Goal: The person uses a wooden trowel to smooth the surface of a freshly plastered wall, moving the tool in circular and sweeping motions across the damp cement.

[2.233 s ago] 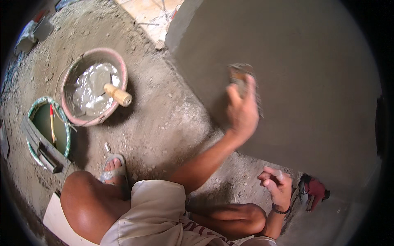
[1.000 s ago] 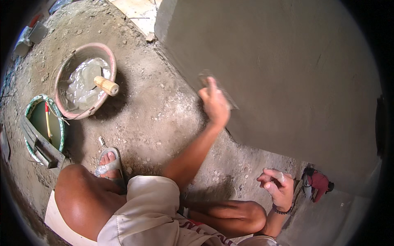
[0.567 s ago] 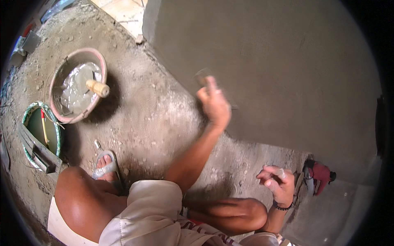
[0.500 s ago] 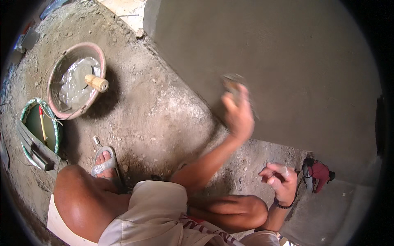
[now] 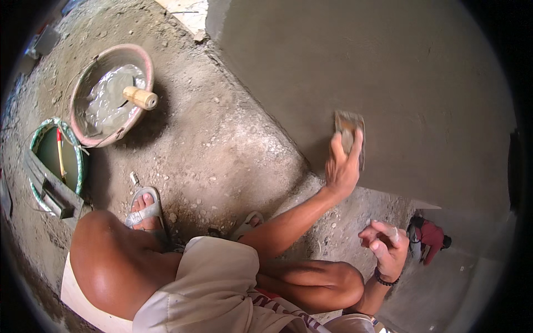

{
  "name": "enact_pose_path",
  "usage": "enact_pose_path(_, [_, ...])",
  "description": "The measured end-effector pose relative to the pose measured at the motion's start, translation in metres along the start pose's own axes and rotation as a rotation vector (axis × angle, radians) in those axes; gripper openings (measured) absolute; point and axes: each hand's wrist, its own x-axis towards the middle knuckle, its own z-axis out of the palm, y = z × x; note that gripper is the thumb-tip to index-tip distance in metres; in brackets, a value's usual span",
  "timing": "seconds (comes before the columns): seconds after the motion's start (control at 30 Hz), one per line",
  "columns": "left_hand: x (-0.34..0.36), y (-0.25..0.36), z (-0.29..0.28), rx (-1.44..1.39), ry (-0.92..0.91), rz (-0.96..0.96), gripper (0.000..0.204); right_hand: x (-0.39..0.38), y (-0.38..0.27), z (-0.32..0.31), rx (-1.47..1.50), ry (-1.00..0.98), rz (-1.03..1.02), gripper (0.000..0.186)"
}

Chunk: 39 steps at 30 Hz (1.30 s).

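My left hand (image 5: pixel 342 164) grips a hand float (image 5: pixel 350 119) against the grey plastered surface (image 5: pixel 405 94), near its lower left edge. My right hand (image 5: pixel 388 247), wearing a dark bead bracelet, hangs with loosely curled fingers, thumb apart and nothing visible in it. To the left, a pink-rimmed tub (image 5: pixel 76 119) holds wet grey mix and a tool with a pale wooden handle (image 5: pixel 140 97). A green-rimmed bucket (image 5: pixel 80 166) beside it contains cloudy liquid and a red-and-yellow-handled tool (image 5: pixel 60 155), with a flat metal trowel (image 5: pixel 54 197) across its rim.
My bent legs and sandaled feet are on dusty, rubble-strewn ground (image 5: pixel 200 139). A co-worker in a red top (image 5: pixel 427 238) bends over at the lower right. Pale tiling (image 5: pixel 186 14) shows at the top, with grey containers (image 5: pixel 44 39) at the far upper left.
My left hand moved left along the plaster, then swept back right and slightly down with the float. My right hand stays curled, shifted slightly. The whole view has drifted a little.
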Motion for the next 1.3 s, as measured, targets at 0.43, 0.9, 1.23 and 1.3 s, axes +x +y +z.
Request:
enact_pose_path(0.43, [0.064, -0.075, -0.031, -0.131, 0.162, -0.326, 0.057, -0.002, 0.017, -0.007, 0.084, 0.027, 0.138, 0.039])
enact_pose_path(0.9, [0.049, -0.041, -0.035, -0.094, 0.162, -0.119, 0.070, 0.018, -0.004, 0.010, -0.007, -0.079, 0.040, 0.039])
enact_pose_path(1.23, [0.109, -0.066, -0.081, -0.060, 0.092, -0.365, 0.062, 0.038, -0.019, 0.022, -0.096, -0.169, 0.067, 0.038])
enact_pose_path(1.3, [0.057, -0.070, -0.047, -0.041, 0.005, -0.311, 0.065, 0.045, -0.024, 0.027, -0.062, -0.178, 0.025, 0.038])
